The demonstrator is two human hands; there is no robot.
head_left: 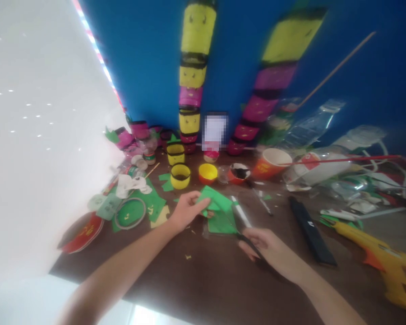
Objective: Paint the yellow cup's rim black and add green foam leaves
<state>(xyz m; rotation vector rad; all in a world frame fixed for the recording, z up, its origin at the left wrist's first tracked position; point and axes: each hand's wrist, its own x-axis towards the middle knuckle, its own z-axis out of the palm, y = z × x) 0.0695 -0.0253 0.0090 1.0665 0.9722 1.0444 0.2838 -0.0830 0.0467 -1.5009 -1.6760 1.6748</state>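
One green paper sheet [219,199], seemingly part-cut, is pinched by the left hand [190,207]; the right hand [268,243] grips black scissors [246,239] beside it, cutting apparently unfinished.

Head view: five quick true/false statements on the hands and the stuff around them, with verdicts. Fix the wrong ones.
1. The left hand holds green paper. True.
2. The gray ring lies on red paper. False: it lies on green sheets.
3. The black case lies between the right hand and the glue gun. True.
4. The right hand grips the glue gun. False: it holds a dark tool, probably scissors.
5. The back wall is blue. True.
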